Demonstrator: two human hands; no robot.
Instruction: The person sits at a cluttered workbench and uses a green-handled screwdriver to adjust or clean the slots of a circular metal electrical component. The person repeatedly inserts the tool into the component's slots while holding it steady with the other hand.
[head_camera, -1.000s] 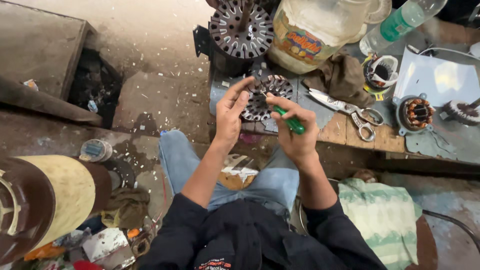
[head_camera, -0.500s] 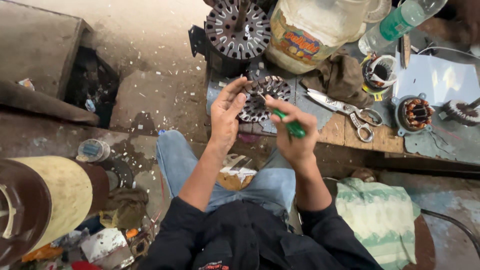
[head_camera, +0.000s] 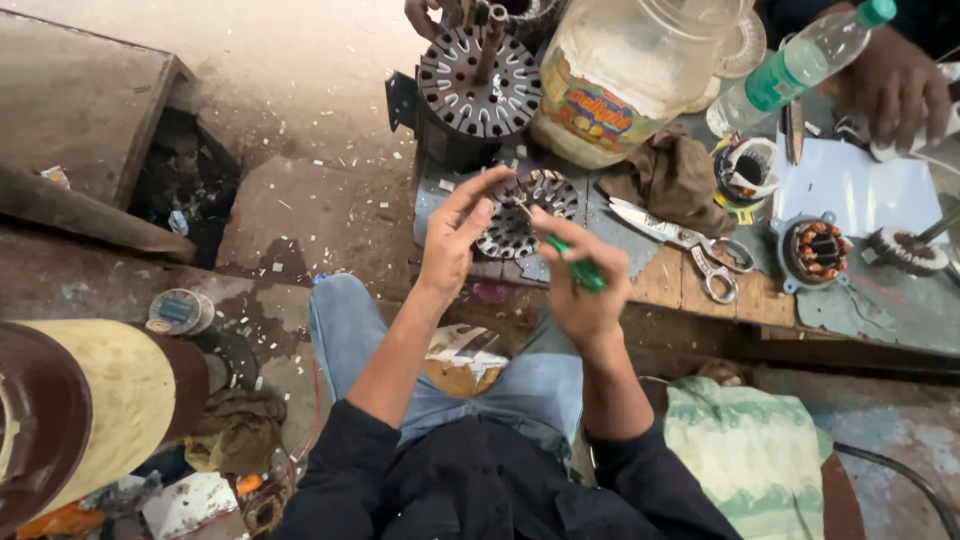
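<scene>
My left hand grips the near-left rim of a round slotted metal stator core that rests on the low workbench. My right hand is closed around a green-handled tool, whose thin tip points toward the core's slots. A larger slotted core stands just behind on a dark block. Both my forearms wear dark sleeves, and my jeans-clad knees are below the bench edge.
Scissors, a brown rag, a large plastic jar, a green-capped bottle, a tape roll and wound copper stators crowd the bench. Another person's hands work at the top right. A cylinder lies at left.
My hands and the core have shifted slightly; my right hand with the green tool has moved closer to the core. Another person's hand has come into view at the top right.
</scene>
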